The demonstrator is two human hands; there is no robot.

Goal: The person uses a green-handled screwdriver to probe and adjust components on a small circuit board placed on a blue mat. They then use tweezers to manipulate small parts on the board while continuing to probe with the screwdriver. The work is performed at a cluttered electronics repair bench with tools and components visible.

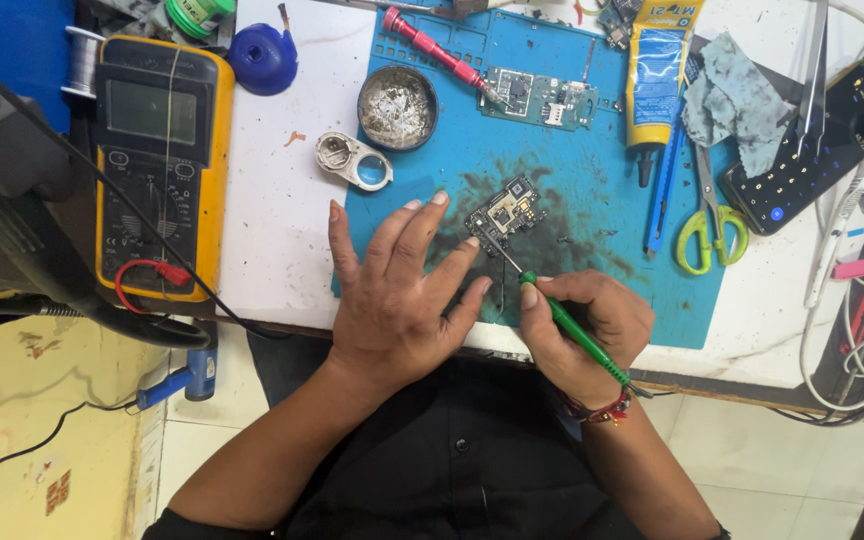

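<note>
1. Left hand (392,300): lies flat on the blue work mat (592,200), fingers spread and released, grasping nothing; the fingertips rest just beside the small circuit board (505,217), one touching its left edge.
2. Right hand (577,330): clenched around a green-handled screwdriver (577,335); the metal tip slants up and left to meet the lower edge of the small circuit board.
3. Small circuit board: lies near the mat's centre on a dark smudged patch, between the two hands and slightly above them.
4. Second circuit board (537,98): green, higher on the mat, well apart from the hands; a red-handled screwdriver (437,50) points at its left end.
5. Round metal tin (397,107) and loupe (354,160): at the mat's upper left edge.
6. Yellow multimeter (157,165): on the white table, far left.
7. Yellow tube (655,70), green-handled scissors (712,215) and grey cloth (742,95): at the mat's right side.
</note>
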